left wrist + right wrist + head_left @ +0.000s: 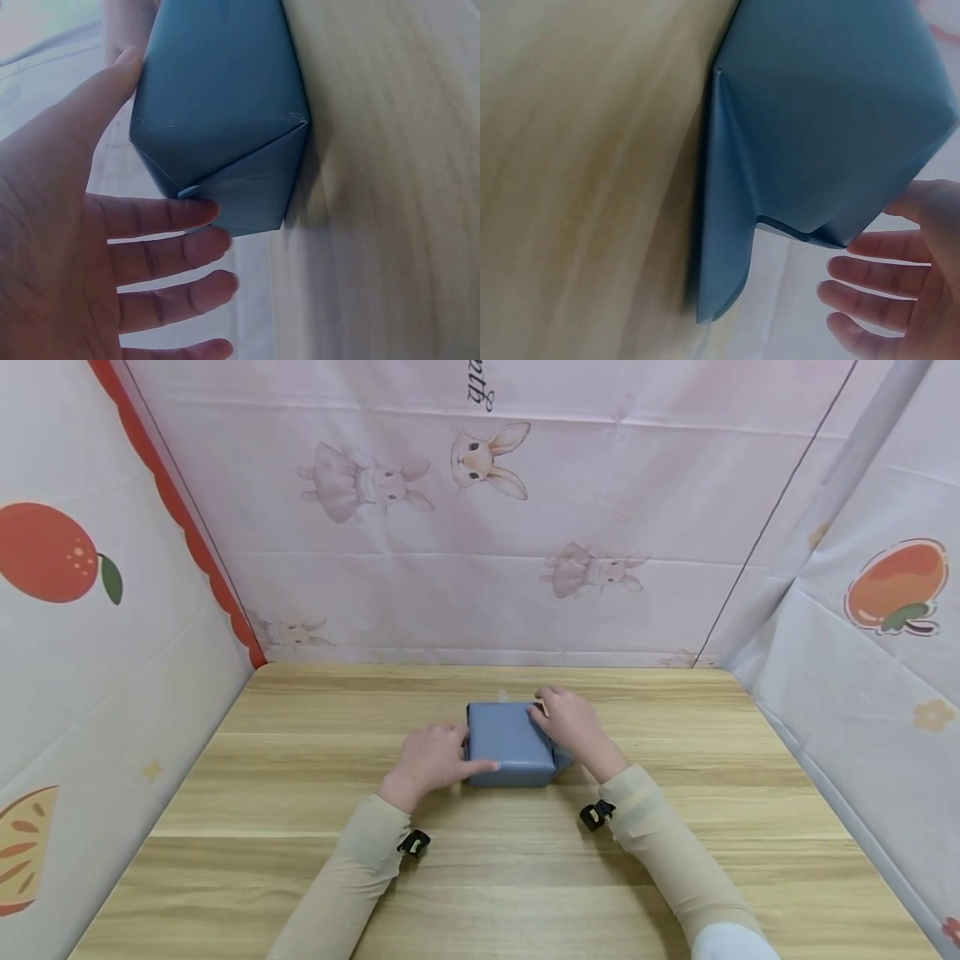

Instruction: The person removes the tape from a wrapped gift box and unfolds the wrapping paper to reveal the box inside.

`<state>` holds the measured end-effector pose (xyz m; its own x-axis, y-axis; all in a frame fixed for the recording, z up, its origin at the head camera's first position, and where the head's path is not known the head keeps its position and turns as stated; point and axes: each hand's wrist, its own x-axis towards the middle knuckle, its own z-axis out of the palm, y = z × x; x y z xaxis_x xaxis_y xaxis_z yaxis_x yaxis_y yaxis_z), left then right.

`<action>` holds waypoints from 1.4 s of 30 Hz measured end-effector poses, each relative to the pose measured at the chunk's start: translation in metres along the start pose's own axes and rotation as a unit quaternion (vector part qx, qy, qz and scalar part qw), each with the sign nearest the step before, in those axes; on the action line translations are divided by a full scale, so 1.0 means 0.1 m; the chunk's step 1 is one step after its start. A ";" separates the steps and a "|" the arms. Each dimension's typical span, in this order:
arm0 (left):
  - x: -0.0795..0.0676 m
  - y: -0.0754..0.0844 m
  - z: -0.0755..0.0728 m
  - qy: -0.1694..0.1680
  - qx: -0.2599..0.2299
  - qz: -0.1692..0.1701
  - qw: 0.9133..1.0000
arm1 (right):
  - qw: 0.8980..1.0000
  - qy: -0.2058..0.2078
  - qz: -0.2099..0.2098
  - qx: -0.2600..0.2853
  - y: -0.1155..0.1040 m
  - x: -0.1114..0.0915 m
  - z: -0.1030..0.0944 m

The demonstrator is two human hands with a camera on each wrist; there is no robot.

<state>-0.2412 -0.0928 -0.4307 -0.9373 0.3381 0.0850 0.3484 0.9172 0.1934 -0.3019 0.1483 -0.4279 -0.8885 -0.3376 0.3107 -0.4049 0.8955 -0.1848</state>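
Observation:
A box wrapped in blue paper (pixel 512 735) rests on the wooden table. Its near end in the left wrist view is folded into a slanted flap (pixel 251 180). My left hand (pixel 433 756) lies at the box's left end, thumb along an edge and index fingertip touching the folded end, the other fingers stretched out. At the far right corner, my right hand (pixel 567 720) touches the box with thumb and index finger, its other fingers extended. From the right end a loose paper flap (pixel 727 247) sticks out beside the table. The right thumb tip is hidden behind the paper.
A small clear piece (pixel 503 696), too small to identify, shows just behind the box. The wooden table (pixel 300 793) is bordered by printed cloth at the back (pixel 450 610) and both sides. A black wrist camera (pixel 597 815) hangs by the right sleeve.

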 end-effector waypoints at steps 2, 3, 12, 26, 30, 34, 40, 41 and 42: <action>0.00 0.00 -0.01 -0.007 -0.004 0.000 1.000 | 1.000 -0.002 0.000 0.000 0.01 0.01 0.01; 0.00 0.00 -0.01 -0.009 -0.006 0.000 1.000 | 1.000 -0.002 0.000 0.001 0.01 0.01 0.02; 0.02 -0.01 0.00 0.008 -0.021 -0.004 1.000 | 1.000 0.003 -0.004 -0.010 0.00 -0.02 0.05; 0.11 0.00 0.13 0.102 -0.035 -0.036 0.994 | 0.999 0.010 0.021 -0.022 -0.04 -0.14 0.04; 0.14 0.01 0.13 0.111 -0.032 -0.039 0.993 | 0.999 0.007 0.029 -0.032 -0.04 -0.16 0.05; 0.15 0.02 0.13 0.116 -0.031 -0.039 0.992 | 0.998 -0.001 0.034 -0.050 -0.06 -0.17 0.05; 0.18 0.02 0.15 0.129 -0.030 -0.040 0.990 | 0.996 -0.015 0.045 -0.069 -0.08 -0.19 0.03; 0.18 0.01 0.15 0.134 -0.030 -0.039 0.990 | 0.996 -0.015 0.044 -0.071 -0.09 -0.19 0.03; 0.18 0.01 0.15 0.139 -0.031 -0.037 0.989 | 0.996 -0.014 0.043 -0.072 -0.09 -0.19 0.03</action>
<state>-0.2577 -0.0823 -0.4440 -0.9233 0.1922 0.3324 0.2879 0.9194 0.2681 -0.2822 0.1460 -0.4347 -0.9254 -0.2636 0.2722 -0.2931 0.9533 -0.0730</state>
